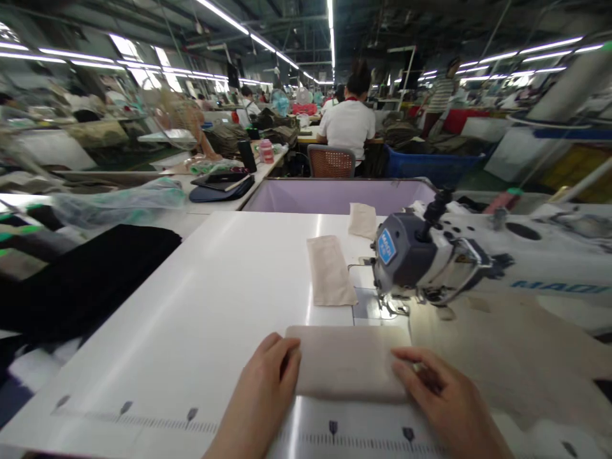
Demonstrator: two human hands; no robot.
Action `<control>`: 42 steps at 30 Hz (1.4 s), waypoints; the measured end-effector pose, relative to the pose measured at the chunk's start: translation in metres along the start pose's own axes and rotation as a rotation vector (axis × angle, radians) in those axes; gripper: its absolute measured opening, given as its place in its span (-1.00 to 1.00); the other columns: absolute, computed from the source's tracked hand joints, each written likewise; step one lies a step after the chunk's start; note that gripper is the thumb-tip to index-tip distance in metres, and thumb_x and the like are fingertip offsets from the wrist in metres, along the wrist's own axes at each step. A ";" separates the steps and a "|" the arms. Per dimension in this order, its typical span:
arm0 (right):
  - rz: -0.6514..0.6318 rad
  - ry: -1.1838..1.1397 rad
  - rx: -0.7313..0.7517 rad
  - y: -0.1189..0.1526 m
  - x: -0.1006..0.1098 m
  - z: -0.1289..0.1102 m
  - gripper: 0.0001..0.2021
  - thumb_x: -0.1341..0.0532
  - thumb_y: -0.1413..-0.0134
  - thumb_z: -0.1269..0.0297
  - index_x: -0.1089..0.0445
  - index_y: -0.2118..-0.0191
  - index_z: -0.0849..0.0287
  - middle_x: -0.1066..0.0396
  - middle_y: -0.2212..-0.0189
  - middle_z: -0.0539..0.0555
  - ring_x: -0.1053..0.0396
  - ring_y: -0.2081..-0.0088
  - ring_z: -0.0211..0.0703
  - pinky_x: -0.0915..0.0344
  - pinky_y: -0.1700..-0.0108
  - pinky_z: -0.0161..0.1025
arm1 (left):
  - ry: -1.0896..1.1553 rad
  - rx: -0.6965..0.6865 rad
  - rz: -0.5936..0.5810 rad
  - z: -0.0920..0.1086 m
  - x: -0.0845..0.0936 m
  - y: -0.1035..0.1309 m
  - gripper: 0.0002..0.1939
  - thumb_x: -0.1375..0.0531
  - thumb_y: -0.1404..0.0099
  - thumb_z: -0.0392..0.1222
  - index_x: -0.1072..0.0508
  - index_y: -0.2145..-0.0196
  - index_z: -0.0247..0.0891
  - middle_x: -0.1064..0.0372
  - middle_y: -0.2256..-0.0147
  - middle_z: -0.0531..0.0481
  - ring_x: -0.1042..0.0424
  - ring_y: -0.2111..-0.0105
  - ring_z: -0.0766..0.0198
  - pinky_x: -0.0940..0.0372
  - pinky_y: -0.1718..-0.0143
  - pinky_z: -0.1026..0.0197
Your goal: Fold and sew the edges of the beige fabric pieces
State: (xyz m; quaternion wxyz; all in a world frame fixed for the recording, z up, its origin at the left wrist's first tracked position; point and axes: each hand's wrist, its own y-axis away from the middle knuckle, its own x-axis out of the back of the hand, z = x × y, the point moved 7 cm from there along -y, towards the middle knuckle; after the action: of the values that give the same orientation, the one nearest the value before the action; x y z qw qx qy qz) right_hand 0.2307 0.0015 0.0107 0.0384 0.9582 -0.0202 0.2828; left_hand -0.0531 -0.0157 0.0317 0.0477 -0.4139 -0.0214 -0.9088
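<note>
A beige rectangular fabric piece [351,363] lies level in front of the sewing machine [406,255], between my two hands. On its left edge my left hand [275,370] pinches the cloth between thumb and fingers. My right hand [430,379] grips the opposite edge in the same way, fingertips on the right side. The far edge of the piece is just short of the machine's presser foot [394,307]. Beyond it, a second beige piece [331,271] rests flat left of the needle area, and a smaller beige piece [362,220] lies farther back.
The white tabletop [215,299] has a printed ruler along its front edge. Black fabric [90,274] is heaped at the left. More beige cloth [502,357] spreads under the machine arm at right. A lilac-lined bin [329,194] borders the far edge; a person in white [347,127] sits beyond.
</note>
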 end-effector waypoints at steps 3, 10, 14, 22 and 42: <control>-0.006 -0.014 0.016 -0.002 0.000 -0.007 -0.70 -0.22 -0.08 -0.04 -0.59 0.35 0.03 -0.57 0.39 0.00 -0.48 0.38 -0.10 -0.36 0.28 -0.30 | -0.011 -0.017 0.013 -0.005 0.002 -0.005 -0.66 -0.04 -0.33 -0.03 -0.58 0.26 -0.18 -0.47 0.33 -0.08 -0.51 0.29 0.08 -0.43 0.20 0.06; -0.097 0.041 -0.018 -0.009 -0.007 0.002 -0.71 -0.16 -0.10 0.03 -0.58 0.35 0.05 -0.54 0.44 -0.01 -0.46 0.41 -0.10 -0.31 0.33 -0.27 | -0.059 -0.066 0.034 -0.008 0.005 -0.007 -0.70 -0.10 -0.31 0.03 -0.59 0.27 -0.13 -0.50 0.35 0.00 -0.54 0.32 0.11 -0.46 0.27 0.14; -0.120 0.057 -0.027 -0.011 -0.008 0.002 -0.68 -0.14 -0.10 0.02 -0.58 0.33 0.06 -0.54 0.41 0.01 -0.45 0.38 -0.08 -0.30 0.31 -0.25 | -0.076 -0.074 0.045 -0.006 0.006 -0.007 -0.69 -0.09 -0.33 0.03 -0.59 0.26 -0.12 -0.51 0.35 0.01 -0.55 0.33 0.12 -0.47 0.29 0.16; -0.177 0.089 -0.046 -0.015 -0.011 -0.001 -0.67 -0.11 -0.10 0.04 -0.58 0.31 0.07 -0.54 0.39 0.04 -0.46 0.35 -0.05 -0.31 0.29 -0.23 | -0.183 -0.134 0.025 -0.008 0.003 -0.003 -0.72 -0.07 -0.42 -0.02 -0.54 0.17 -0.12 -0.49 0.30 0.01 -0.54 0.31 0.15 -0.48 0.28 0.18; -0.175 0.510 0.486 -0.010 -0.018 -0.031 -0.67 -0.12 -0.15 0.58 -0.41 0.03 0.15 -0.44 -0.01 0.13 -0.46 0.05 -0.03 -0.43 0.07 -0.18 | -0.722 -0.500 -0.170 0.099 -0.063 -0.086 -0.39 -0.17 -0.40 0.13 -0.30 -0.21 -0.37 -0.31 -0.16 -0.41 -0.27 -0.20 -0.20 -0.22 -0.15 -0.26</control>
State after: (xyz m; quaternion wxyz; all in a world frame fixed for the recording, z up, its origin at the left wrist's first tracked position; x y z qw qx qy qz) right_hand 0.1994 0.0139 0.0263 -0.1625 0.8360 0.1398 0.5050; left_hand 0.0533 0.0820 0.0494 -0.1394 -0.7002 0.1497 -0.6840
